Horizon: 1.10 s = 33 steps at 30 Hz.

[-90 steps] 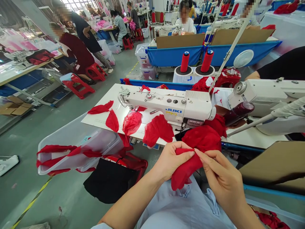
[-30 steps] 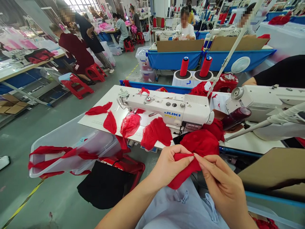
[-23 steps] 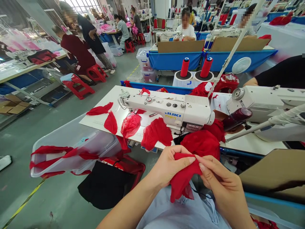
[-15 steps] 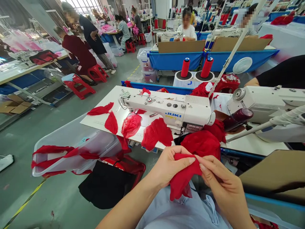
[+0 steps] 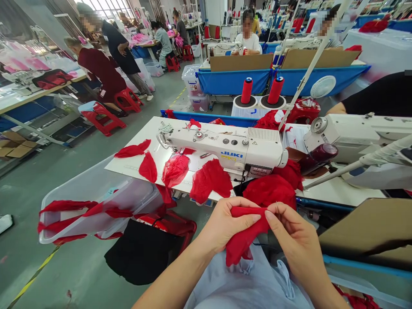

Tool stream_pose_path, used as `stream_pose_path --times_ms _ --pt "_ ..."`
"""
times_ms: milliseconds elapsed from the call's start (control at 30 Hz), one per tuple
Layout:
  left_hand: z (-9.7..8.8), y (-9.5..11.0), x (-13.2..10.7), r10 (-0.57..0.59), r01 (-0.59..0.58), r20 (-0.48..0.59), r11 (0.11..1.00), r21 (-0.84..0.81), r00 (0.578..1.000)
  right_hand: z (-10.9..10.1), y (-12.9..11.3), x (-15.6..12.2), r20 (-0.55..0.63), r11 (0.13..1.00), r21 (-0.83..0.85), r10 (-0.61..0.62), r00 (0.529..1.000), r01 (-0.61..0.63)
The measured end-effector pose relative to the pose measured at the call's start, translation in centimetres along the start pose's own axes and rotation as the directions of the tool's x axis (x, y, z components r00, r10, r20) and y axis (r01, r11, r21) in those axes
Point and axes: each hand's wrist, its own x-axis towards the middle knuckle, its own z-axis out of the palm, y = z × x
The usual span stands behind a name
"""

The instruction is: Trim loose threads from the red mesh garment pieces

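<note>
Left hand: the left hand (image 5: 230,223) is pinching the top edge of a small crumpled piece of red fabric (image 5: 242,241) between thumb and curled fingers, closed on the cloth.
Right hand: the right hand (image 5: 294,240) is gripping the same piece from the other side, its fingertips (image 5: 268,215) meeting the left hand's at the upper edge.
Held piece: the red fabric is hanging down between both hands, over the person's lap in pale blue clothing (image 5: 254,283), just in front of the table edge.
Table: a white worktable (image 5: 141,141) is lying beyond the hands, carrying a white sewing machine with blue lettering (image 5: 225,148).
Loose pieces: several red cut fabric pieces (image 5: 210,178) are lying on the table beside the machine, some drooping over the near edge; a heap of red cloth (image 5: 270,191) is sitting right behind the hands.
Bin: a clear plastic storage bin (image 5: 96,197) is standing on the floor to the left, with long red strips (image 5: 74,208) draped over its rim.
Thread: two red thread cones (image 5: 260,90) are standing upright behind the machine.
Others: people are sitting at workstations further back.
</note>
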Motion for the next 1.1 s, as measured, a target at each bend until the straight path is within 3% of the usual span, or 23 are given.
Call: stream_pose_path --times_ms 100,200,300,367,433,500,667,933,1100 --pt "0.2 0.0 0.0 0.004 -0.005 -0.043 1.000 -0.028 0.999 0.0 -0.1 0.1 0.013 0.997 -0.061 -0.038 0.999 0.039" --pt "0.3 0.0 0.1 -0.020 0.014 -0.085 0.997 -0.077 0.996 -0.6 -0.4 -0.1 -0.009 0.946 -0.258 -0.204 0.979 0.194" --pt "0.2 -0.1 0.2 -0.038 0.026 -0.113 0.994 -0.102 0.993 -1.4 -0.6 -0.5 0.101 0.757 -0.489 -0.443 0.891 0.432" --pt "0.1 -0.1 0.3 -0.034 0.022 -0.114 0.994 -0.106 0.993 -1.8 -0.5 -0.8 0.202 0.617 -0.570 -0.535 0.820 0.543" --pt "0.1 -0.2 0.3 -0.034 0.023 -0.111 0.994 -0.102 0.993 -1.9 -0.3 -1.0 0.245 0.530 -0.620 -0.570 0.784 0.579" --pt "0.1 -0.2 0.2 -0.032 0.021 -0.107 0.995 -0.095 0.994 -1.8 -0.1 -1.1 0.262 0.501 -0.643 -0.568 0.781 0.580" --pt "0.3 -0.2 0.2 -0.016 0.008 -0.092 0.997 -0.079 0.996 -1.8 0.1 -1.0 0.265 0.523 -0.627 -0.553 0.790 0.577" --pt "0.0 -0.4 -0.3 0.108 -0.098 -0.099 0.990 0.105 0.989 -1.4 -0.6 -0.9 0.229 0.577 -0.596 -0.544 0.807 0.558" --pt "0.1 -0.2 -0.4 0.062 -0.061 -0.069 0.998 0.022 0.996 -0.9 -0.7 -0.7 0.137 0.792 -0.367 -0.472 0.871 0.487"
